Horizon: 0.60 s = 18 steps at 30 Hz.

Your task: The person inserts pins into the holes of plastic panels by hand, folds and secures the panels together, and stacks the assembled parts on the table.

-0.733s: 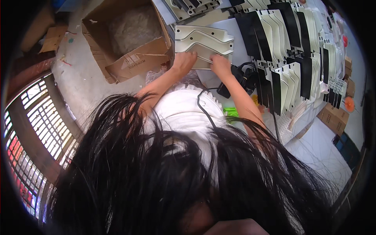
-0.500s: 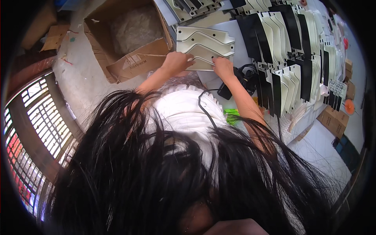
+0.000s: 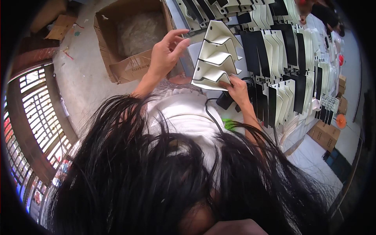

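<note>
A cream, ridged panel point(image 3: 216, 59) with black-lined edges and dark holes is held up in front of me, tilted so its zigzag folds show from the end. My right hand point(image 3: 239, 91) grips its lower right corner, thumb and fingers closed on it. To the left of the panel, my left hand point(image 3: 164, 56) is raised with fingers apart and nothing in it. A gap separates those fingers from the panel's left edge.
An open cardboard box point(image 3: 135, 64) with clear plastic inside stands on the floor at the left. Rows of similar cream and black panels point(image 3: 274, 49) cover the table to the right. A black cable point(image 3: 209, 111) runs by my waist. Cartons point(image 3: 324, 135) lie farther right.
The panel has turned from lying nearly flat to a tilted, upright pose. My left hand has let go of it and moved left and up. My right hand still grips it, slightly lower.
</note>
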Tool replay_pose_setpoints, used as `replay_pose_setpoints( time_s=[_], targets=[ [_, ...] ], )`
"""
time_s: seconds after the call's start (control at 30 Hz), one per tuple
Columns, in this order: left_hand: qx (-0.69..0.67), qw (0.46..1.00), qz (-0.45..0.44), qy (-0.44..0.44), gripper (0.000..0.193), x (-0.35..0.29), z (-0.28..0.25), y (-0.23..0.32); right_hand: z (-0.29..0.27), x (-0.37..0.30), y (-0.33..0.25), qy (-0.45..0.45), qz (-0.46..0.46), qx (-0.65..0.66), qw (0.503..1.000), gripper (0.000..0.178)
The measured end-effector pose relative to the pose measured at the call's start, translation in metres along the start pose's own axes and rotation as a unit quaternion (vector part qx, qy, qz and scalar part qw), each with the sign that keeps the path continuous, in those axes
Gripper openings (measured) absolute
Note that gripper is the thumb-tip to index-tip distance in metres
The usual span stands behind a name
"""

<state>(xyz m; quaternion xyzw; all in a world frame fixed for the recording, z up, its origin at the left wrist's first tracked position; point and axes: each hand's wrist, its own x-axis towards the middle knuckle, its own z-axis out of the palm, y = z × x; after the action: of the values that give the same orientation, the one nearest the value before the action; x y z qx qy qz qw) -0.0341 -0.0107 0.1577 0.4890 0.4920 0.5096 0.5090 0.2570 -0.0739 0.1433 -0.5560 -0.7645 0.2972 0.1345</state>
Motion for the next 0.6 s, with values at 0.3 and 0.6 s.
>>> replay_pose_setpoints(
  time_s=[0.3, 0.6],
  targets=[
    [0.210, 0.970, 0.042, -0.117, 0.043, 0.003, 0.034, 0.060, 0.001, -0.019, -0.017, 0.075, -0.020, 0.035, 0.996, 0.012],
    [0.338, 0.909, 0.232, -0.080, 0.017, 0.009, 0.048, 0.065, -0.001, -0.033, -0.031, 0.095, -0.004, -0.018, 0.995, 0.014]
  ],
)
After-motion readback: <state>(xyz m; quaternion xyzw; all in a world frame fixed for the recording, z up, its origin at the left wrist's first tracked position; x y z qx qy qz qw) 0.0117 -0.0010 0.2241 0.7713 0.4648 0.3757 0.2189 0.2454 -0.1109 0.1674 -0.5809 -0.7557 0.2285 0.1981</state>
